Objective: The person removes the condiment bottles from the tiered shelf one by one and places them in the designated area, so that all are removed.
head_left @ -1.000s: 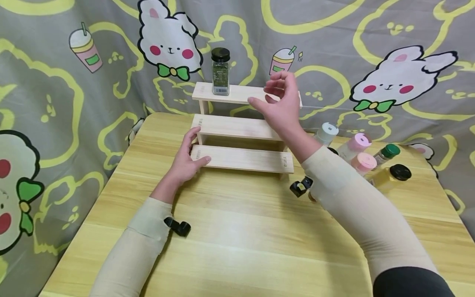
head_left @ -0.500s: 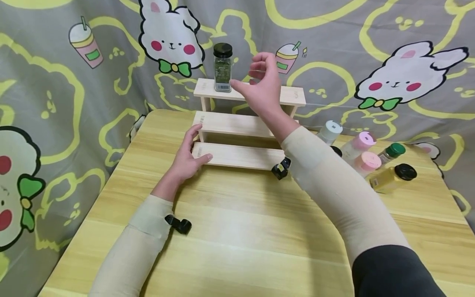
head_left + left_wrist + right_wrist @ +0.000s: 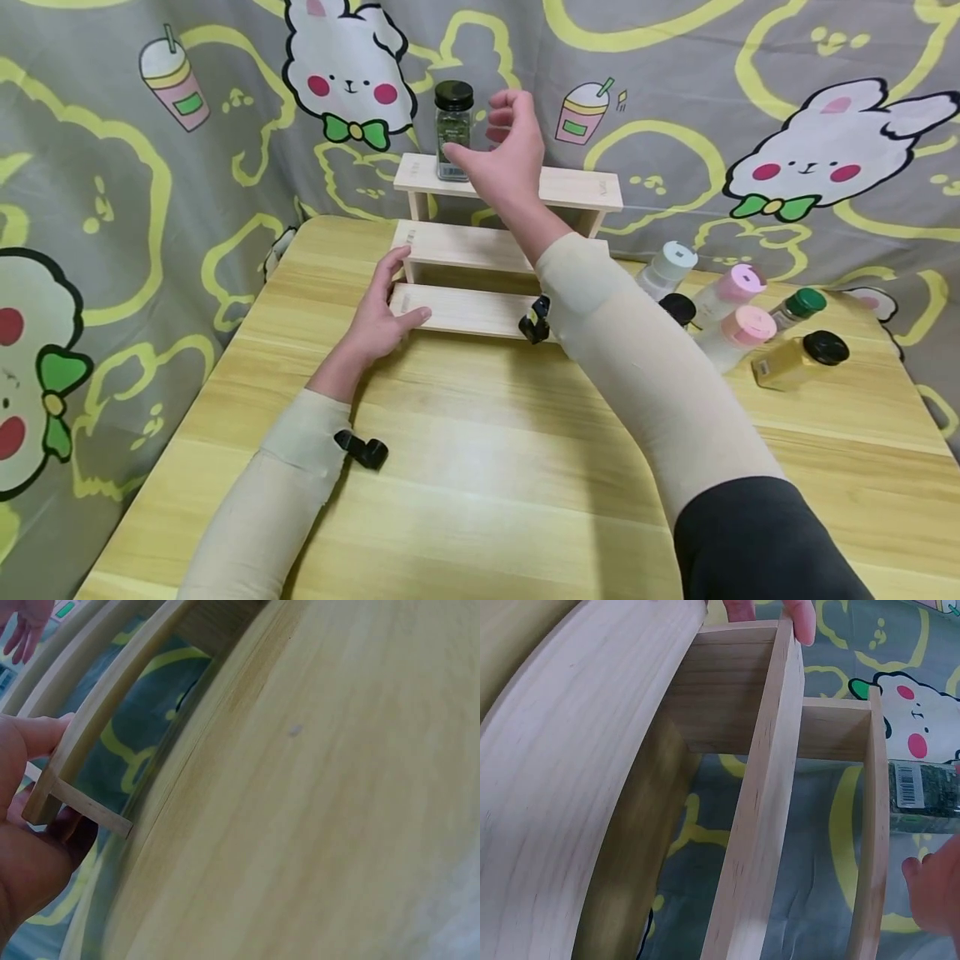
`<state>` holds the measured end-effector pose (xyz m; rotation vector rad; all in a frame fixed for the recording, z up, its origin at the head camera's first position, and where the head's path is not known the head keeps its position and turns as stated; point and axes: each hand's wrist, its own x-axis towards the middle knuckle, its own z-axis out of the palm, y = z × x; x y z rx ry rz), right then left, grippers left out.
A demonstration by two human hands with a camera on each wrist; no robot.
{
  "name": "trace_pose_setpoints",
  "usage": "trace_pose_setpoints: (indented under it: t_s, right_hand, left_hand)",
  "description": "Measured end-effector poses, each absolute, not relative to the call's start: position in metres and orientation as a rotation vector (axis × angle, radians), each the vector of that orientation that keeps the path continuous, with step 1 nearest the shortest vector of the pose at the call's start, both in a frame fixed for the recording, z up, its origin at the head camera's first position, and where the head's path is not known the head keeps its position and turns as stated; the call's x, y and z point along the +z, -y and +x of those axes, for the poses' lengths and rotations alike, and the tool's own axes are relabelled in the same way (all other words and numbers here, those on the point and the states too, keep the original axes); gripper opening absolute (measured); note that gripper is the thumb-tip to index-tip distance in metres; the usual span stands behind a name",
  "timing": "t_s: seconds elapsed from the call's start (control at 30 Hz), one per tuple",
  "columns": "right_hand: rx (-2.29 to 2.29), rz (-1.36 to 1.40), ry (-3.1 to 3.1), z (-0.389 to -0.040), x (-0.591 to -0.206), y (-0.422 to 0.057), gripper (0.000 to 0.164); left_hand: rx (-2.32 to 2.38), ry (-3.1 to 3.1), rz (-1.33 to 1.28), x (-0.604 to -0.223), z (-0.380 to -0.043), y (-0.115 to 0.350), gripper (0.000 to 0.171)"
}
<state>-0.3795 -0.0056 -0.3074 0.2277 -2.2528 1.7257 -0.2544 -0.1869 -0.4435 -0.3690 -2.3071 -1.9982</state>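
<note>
A three-tier wooden shelf (image 3: 480,242) stands against the patterned cloth. On the left part of its top tier is an upright glass spice jar (image 3: 453,127) with a black cap and green flakes inside. My left hand (image 3: 377,319) grips the shelf's left end, its thumb lying on the lowest board; the left wrist view has the fingers reaching under that board's end. Beside the jar is my right hand (image 3: 510,154), fingers loosely curved and holding nothing, thumb overlapping the glass in the head view. From the right wrist, a gap shows between the hand (image 3: 937,892) and the jar (image 3: 924,796).
To the shelf's right, several bottles are grouped on the wooden table (image 3: 480,467): a white-capped one (image 3: 670,268), two with pink caps, a green-capped jar (image 3: 799,307) and a yellow bottle (image 3: 787,367) with a black cap. The cloth (image 3: 667,75) hangs right behind the shelf.
My right hand has moved left along the top tier, from the shelf's right part up to the jar. The left hand keeps its grip, and the jar stays where it stood.
</note>
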Motion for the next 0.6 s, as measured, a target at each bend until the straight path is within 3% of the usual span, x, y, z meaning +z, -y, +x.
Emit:
trace_pose_setpoints:
  t_s: [0.43, 0.6]
  right_hand:
    - [1.664, 0.162, 2.305, -0.390, -0.307, 0.029, 0.081]
    - [1.645, 0.118, 2.330, -0.391, -0.304, 0.037, 0.079]
  left_hand:
    - [-1.937, 2.332, -0.388, -0.442, -0.255, 0.187, 0.083]
    - [-1.928, 2.338, -0.377, -0.441, -0.254, 0.188, 0.083]
